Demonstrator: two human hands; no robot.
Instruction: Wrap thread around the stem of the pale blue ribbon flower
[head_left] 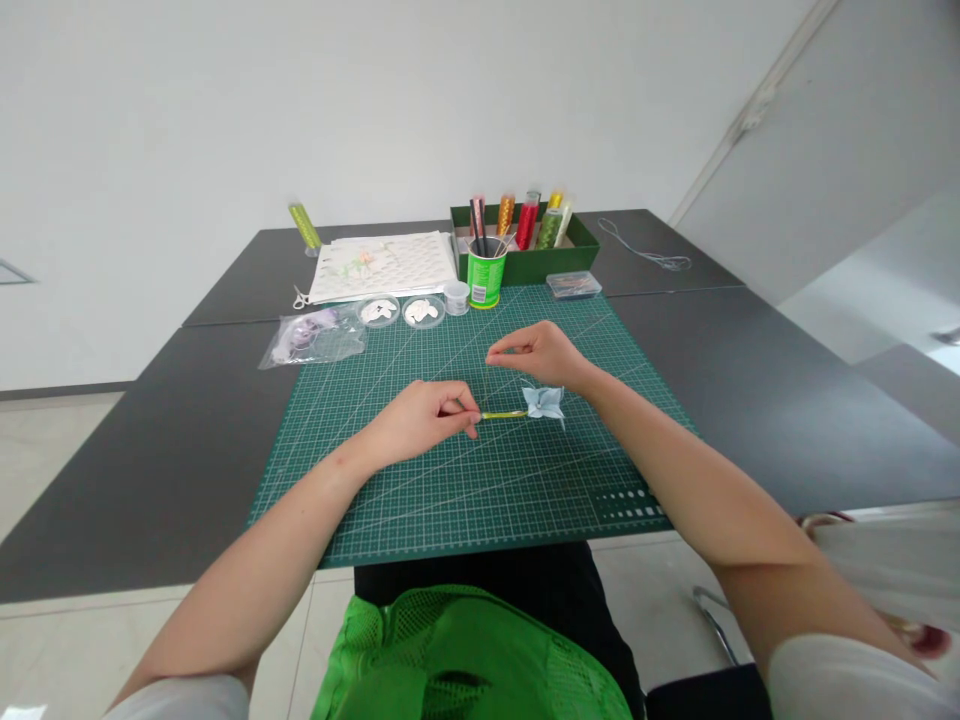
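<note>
My left hand (424, 420) is closed in a pinch on the yellow-green stem (504, 414) of a pale blue fabric-like flower (544, 402). The flower points to the right, held low over the green cutting mat (420, 500). Farther up and to the right, my right hand (541, 355) has thumb and fingertips pressed together. A very faint thread (486, 382) appears to run from those fingertips down toward the stem. It is too fine to follow clearly.
At the back are a green box (540, 265) of thread spools, a green can (486, 275) with tools, and a clear case (574, 285). Two dishes (424, 312) of white pieces, a plastic bag (315, 336), small scissors (301, 298) and white sheets (382, 265) lie to the left.
</note>
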